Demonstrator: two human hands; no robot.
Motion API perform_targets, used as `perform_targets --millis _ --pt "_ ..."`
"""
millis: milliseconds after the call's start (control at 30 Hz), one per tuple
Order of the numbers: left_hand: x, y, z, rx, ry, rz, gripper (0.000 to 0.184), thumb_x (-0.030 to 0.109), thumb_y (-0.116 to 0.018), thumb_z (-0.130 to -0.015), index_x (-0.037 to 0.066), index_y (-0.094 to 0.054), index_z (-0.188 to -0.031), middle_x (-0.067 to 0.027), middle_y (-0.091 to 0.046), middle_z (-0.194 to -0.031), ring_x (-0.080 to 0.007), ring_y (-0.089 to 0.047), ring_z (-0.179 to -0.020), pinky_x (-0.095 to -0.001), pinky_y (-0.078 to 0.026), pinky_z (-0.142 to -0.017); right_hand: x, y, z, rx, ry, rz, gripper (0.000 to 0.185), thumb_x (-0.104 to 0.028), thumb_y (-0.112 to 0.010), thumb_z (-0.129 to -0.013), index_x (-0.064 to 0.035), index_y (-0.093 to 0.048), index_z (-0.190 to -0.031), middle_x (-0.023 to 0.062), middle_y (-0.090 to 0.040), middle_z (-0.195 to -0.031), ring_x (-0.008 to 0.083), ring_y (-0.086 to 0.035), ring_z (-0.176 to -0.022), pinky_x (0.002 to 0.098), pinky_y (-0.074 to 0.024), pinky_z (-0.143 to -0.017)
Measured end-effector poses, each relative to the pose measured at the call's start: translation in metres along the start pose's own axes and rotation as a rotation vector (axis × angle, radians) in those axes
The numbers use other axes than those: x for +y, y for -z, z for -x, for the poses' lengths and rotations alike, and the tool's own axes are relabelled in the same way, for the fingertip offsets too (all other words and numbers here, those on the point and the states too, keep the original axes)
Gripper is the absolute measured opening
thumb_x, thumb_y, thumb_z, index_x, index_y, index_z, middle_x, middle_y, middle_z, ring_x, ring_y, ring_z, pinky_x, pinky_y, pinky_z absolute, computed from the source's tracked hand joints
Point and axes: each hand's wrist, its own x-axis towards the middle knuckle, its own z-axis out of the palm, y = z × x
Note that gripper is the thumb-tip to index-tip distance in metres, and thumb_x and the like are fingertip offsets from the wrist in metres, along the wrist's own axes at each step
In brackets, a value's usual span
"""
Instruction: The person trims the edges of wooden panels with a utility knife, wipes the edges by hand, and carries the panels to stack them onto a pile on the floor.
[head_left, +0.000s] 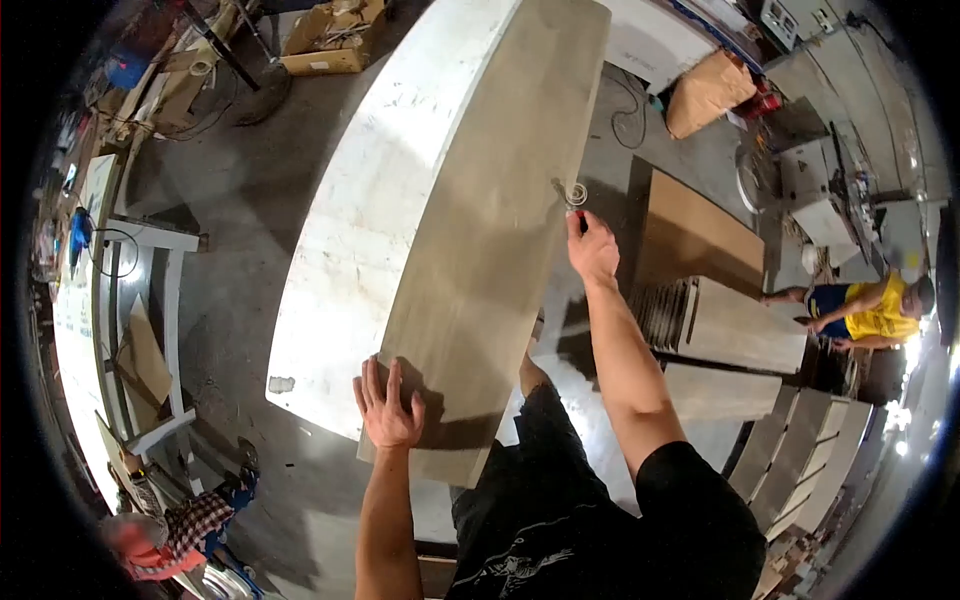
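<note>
A long grey-brown wooden panel point(480, 220) lies on a white worktable point(350, 230). My left hand point(390, 405) rests with spread fingers on the panel's near left edge. At the panel's right edge, my right hand point(592, 245) is closed around the dark handle of a small tool. A curled strip point(577, 194) shows just beyond the fingers, at the tool's tip; the tool's exact kind is too small to tell.
Stacked panels point(740, 325) stand to the right, with a brown board point(700, 230) behind them. A person in yellow point(870, 310) is beyond them. Another person point(190, 530) is at lower left, near a white-framed bench point(175, 330). A cardboard box point(325, 62) sits at the top left.
</note>
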Motion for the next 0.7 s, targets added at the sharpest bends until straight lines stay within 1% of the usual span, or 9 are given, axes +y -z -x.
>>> perform_targets --millis 233,267,333,367,467,533,600,667,700 --pt "-0.004 -0.013 0.001 0.032 -0.034 -0.086 0.065 0.038 -0.053 -0.088 0.009 -0.049 -0.147 -0.0278 -0.040 -0.153 -0.0455 -0.036 -0.144 -0.0616 -0.024 -0.118 0.001 -0.001 -0.152 -0.231 -0.206 0.028 0.048 -0.055 -0.045 -0.100 -0.0178 -0.067 -0.123 0.0192 -0.067 -0.121 0.0421 -0.066 -0.107 0.0527 -0.0531 -0.091" --pt "-0.007 -0.018 0.003 0.079 -0.058 -0.087 0.065 0.039 -0.052 -0.089 0.009 -0.050 -0.146 -0.0281 -0.041 -0.152 -0.0459 -0.037 -0.143 -0.0621 -0.026 -0.117 0.003 0.000 -0.172 -0.237 -0.203 0.024 0.049 -0.055 -0.045 -0.100 -0.0179 -0.067 -0.123 0.0187 -0.067 -0.122 0.0418 -0.066 -0.108 0.0526 -0.0530 -0.092" --pt "0.006 -0.009 -0.001 0.029 -0.009 -0.142 0.064 0.039 -0.049 -0.089 0.007 -0.051 -0.144 -0.0282 -0.043 -0.150 -0.0463 -0.040 -0.141 -0.0624 -0.027 -0.116 0.002 0.003 -0.212 -0.236 -0.196 -0.010 0.049 -0.054 -0.044 -0.100 -0.0179 -0.066 -0.124 0.0177 -0.067 -0.123 0.0412 -0.066 -0.110 0.0525 -0.0526 -0.093" --pt "0.004 -0.013 -0.001 0.044 -0.003 -0.144 0.063 0.039 -0.047 -0.088 0.007 -0.053 -0.141 -0.0277 -0.043 -0.150 -0.0464 -0.040 -0.140 -0.0623 -0.027 -0.117 0.005 0.000 -0.230 -0.229 -0.199 -0.059 0.050 -0.056 -0.049 -0.098 -0.0141 -0.067 -0.118 0.0159 -0.069 -0.120 0.0416 -0.064 -0.111 0.0500 -0.0525 -0.093" --pt "0.018 -0.004 -0.005 -0.060 0.080 -0.131 0.064 0.032 -0.051 -0.085 0.009 -0.045 -0.145 -0.0265 -0.036 -0.155 -0.0446 -0.031 -0.146 -0.0620 -0.022 -0.119 0.012 -0.003 -0.264 -0.213 -0.168 -0.047 0.051 -0.057 -0.050 -0.097 -0.0142 -0.068 -0.117 0.0141 -0.069 -0.120 0.0406 -0.065 -0.110 0.0492 -0.0522 -0.094" --pt "0.018 -0.005 -0.002 -0.073 0.098 -0.148 0.063 0.034 -0.048 -0.087 0.010 -0.045 -0.145 -0.0265 -0.036 -0.155 -0.0443 -0.030 -0.146 -0.0622 -0.021 -0.120 0.014 -0.002 -0.285 -0.246 -0.203 -0.043 0.050 -0.058 -0.050 -0.097 -0.0150 -0.068 -0.116 0.0131 -0.069 -0.120 0.0389 -0.065 -0.110 0.0492 -0.0523 -0.094" --pt "0.022 -0.001 -0.004 -0.155 0.165 -0.153 0.063 0.042 -0.046 -0.093 0.012 -0.042 -0.148 -0.0239 -0.034 -0.156 -0.0419 -0.028 -0.148 -0.0607 -0.020 -0.122 0.016 -0.001 -0.309 -0.262 -0.203 -0.035 0.050 -0.058 -0.050 -0.096 -0.0158 -0.069 -0.116 0.0124 -0.069 -0.120 0.0373 -0.066 -0.111 0.0493 -0.0524 -0.093" --pt "0.010 -0.008 0.002 -0.213 0.193 -0.221 0.062 0.044 -0.044 -0.097 0.014 -0.039 -0.151 -0.0219 -0.027 -0.161 -0.0400 -0.027 -0.149 -0.0609 -0.021 -0.121 0.021 -0.005 -0.325 -0.275 -0.181 -0.018 0.049 -0.057 -0.049 -0.097 -0.0168 -0.069 -0.116 0.0122 -0.069 -0.121 0.0358 -0.066 -0.112 0.0495 -0.0525 -0.092" --pt "-0.011 -0.021 0.016 -0.209 0.153 -0.302 0.062 0.043 -0.047 -0.099 0.012 -0.039 -0.152 -0.0215 -0.026 -0.161 -0.0397 -0.026 -0.149 -0.0583 -0.023 -0.121 0.023 -0.011 -0.332 -0.251 -0.189 -0.025 0.048 -0.057 -0.048 -0.097 -0.0182 -0.069 -0.117 0.0111 -0.069 -0.122 0.0351 -0.066 -0.113 0.0497 -0.0515 -0.093"
